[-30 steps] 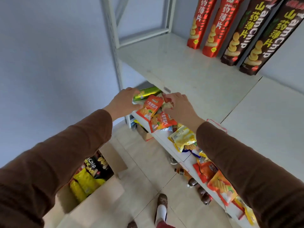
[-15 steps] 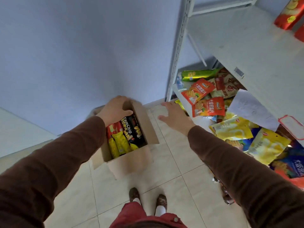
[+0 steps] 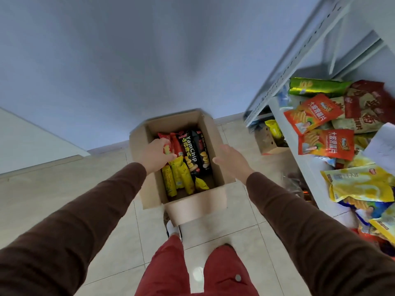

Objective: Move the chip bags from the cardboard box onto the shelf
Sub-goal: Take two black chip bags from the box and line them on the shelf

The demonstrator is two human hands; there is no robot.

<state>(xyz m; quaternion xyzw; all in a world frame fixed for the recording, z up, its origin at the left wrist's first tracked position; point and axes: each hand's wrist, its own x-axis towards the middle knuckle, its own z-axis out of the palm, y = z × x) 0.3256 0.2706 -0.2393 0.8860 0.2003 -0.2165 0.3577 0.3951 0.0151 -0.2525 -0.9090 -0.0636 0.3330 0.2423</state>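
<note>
Fingers [image 3: 168,153] of your left hand [image 3: 155,155] curl around a red chip bag [image 3: 165,139] inside the cardboard box [image 3: 196,207] on the floor; your right hand [image 3: 232,160] hovers over the box's right wall, fingers loosely spread, holding nothing. Black [image 3: 195,153] and yellow bags [image 3: 181,178] crowd beside. The shelf [image 3: 307,167] at right holds piled bags [image 3: 327,144].

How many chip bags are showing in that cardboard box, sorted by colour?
Red bags: 2
Black bags: 2
Yellow bags: 3
Total: 7 showing; any lying underneath are hidden.
</note>
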